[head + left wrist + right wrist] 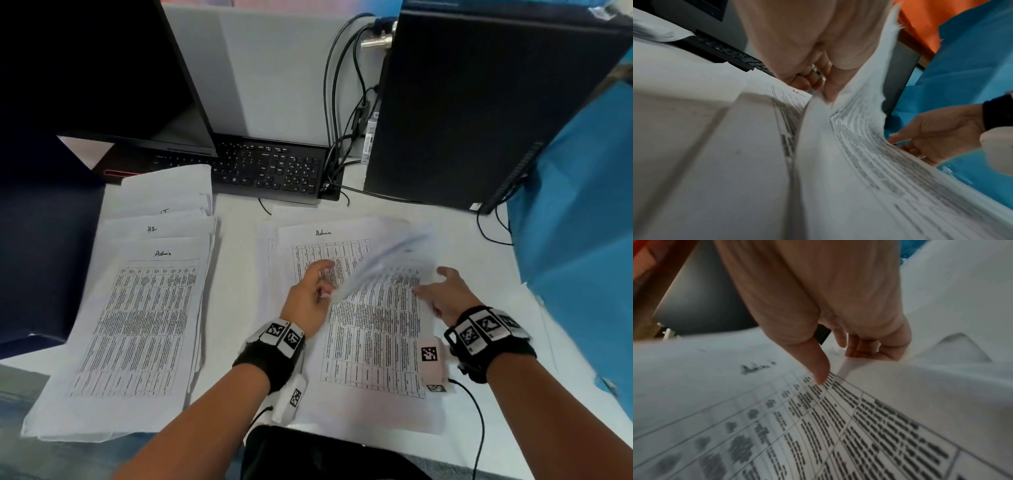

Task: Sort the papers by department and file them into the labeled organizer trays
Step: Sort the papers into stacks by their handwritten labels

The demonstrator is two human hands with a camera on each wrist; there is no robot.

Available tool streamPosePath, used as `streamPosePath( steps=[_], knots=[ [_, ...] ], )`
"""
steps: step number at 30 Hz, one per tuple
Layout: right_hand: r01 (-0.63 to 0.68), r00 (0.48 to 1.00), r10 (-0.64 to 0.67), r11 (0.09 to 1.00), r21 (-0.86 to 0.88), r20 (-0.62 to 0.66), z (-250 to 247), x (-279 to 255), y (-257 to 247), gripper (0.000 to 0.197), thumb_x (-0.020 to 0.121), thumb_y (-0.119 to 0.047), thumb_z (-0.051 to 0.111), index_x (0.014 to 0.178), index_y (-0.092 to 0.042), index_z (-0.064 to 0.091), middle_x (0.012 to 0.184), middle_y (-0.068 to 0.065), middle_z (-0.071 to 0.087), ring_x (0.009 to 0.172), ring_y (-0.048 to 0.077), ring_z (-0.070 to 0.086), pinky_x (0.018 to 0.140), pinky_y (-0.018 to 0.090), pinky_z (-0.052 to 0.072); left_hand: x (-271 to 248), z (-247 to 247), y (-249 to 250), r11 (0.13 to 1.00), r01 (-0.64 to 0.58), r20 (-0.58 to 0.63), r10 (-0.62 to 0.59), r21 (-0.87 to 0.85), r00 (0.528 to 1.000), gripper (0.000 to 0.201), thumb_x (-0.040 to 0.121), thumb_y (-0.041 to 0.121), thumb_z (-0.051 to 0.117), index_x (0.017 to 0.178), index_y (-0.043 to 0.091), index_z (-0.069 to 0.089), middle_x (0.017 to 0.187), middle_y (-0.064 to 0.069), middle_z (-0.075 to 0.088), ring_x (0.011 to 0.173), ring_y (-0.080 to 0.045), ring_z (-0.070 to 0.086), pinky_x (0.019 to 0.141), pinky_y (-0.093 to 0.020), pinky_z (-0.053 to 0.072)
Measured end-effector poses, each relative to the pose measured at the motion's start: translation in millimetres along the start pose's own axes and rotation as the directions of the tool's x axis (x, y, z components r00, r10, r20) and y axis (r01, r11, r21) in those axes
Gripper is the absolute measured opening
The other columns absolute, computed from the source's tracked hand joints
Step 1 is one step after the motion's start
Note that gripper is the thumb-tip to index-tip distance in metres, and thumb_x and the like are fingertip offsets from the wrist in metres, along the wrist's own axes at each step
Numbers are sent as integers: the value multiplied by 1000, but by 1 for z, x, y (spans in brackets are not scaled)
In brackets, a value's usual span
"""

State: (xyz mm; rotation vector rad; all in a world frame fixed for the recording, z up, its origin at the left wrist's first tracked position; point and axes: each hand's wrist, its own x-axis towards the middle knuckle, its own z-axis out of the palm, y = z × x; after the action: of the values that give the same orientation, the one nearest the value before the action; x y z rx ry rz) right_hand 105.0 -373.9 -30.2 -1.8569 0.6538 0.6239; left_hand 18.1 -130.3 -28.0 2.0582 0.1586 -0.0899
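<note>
Two paper piles lie on the white table [239, 233] in the head view. The left pile [144, 318] is fanned, its sheets headed IT, HR and Admin. Both hands hold the top printed sheet [373, 325] of the middle pile, its upper half raised and blurred. An Admin-headed sheet [323, 236] shows beneath. My left hand [308, 291] pinches the sheet's left edge, seen close at the left hand [824, 91] on the curved sheet [859, 146]. My right hand [442, 291] grips the right edge: right hand [838, 366] fingers under, thumb above the sheet [869, 418].
A black keyboard [270, 168] and a dark monitor [102, 68] stand behind the piles. A black computer tower [479, 102] with hanging cables [346, 102] fills the back right. Blue cloth [582, 222] borders the right side, a dark panel [44, 257] the left.
</note>
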Motion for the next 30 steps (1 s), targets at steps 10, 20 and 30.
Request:
streamPosePath(
  steps=[10, 20, 30],
  knots=[
    [372, 928, -369, 927, 58, -59, 6, -15, -4, 17, 83, 5, 63, 92, -8, 67, 83, 6, 65, 75, 18, 58, 75, 28, 47, 2, -27, -17, 992, 126, -117, -124, 7, 985, 33, 83, -18, 45, 93, 1, 70, 123, -10, 54, 107, -17, 53, 81, 3, 34],
    [253, 966, -250, 869, -426, 66, 32, -3, -5, 8, 91, -9, 57, 92, -16, 62, 90, 3, 64, 83, 22, 58, 70, 29, 44, 24, -37, -25, 938, 255, -285, -317, -233, 905, 39, 82, -7, 37, 116, 10, 48, 87, -3, 54, 78, -17, 51, 60, -16, 40],
    [304, 952, -276, 897, -320, 133, 20, -1, -5, 27, 93, -19, 55, 105, 5, 55, 98, 19, 61, 80, 22, 51, 71, 36, 46, 16, -36, -19, 947, 298, -137, -313, -121, 940, 27, 83, 29, 69, 105, 19, 61, 80, 2, 62, 72, -15, 59, 67, -19, 47]
  ],
)
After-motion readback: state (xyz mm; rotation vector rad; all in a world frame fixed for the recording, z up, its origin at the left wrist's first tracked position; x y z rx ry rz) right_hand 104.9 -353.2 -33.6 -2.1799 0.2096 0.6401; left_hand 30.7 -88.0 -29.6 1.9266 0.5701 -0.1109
